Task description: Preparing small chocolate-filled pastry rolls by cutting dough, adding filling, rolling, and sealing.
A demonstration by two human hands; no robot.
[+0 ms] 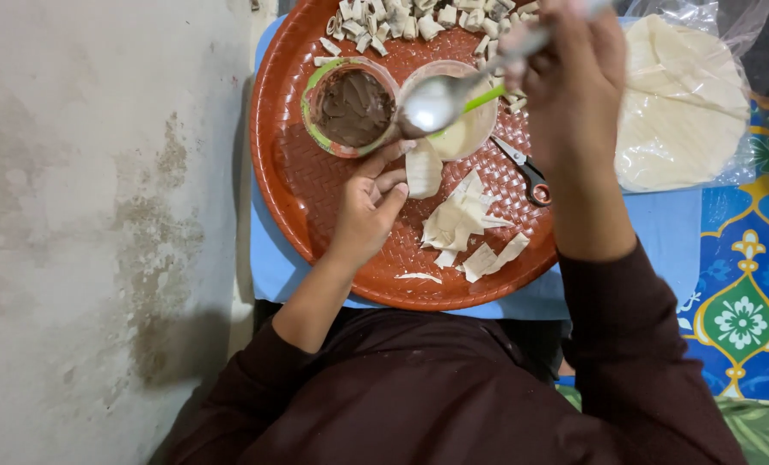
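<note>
Concrete floor lies beside a round red tray. Nearest, the left hand pinches a pastry strip; beyond, the right hand closes on a spoon above the chocolate tub. Filling step; scooping seems due.

Your right hand holds a polished metal spoon, glossy. The tray looks like red-brown plastic with an embossed woven texture. The cups are clear plastic. The dough strips are matt and pale. The wall is rough, stained plaster.
</note>
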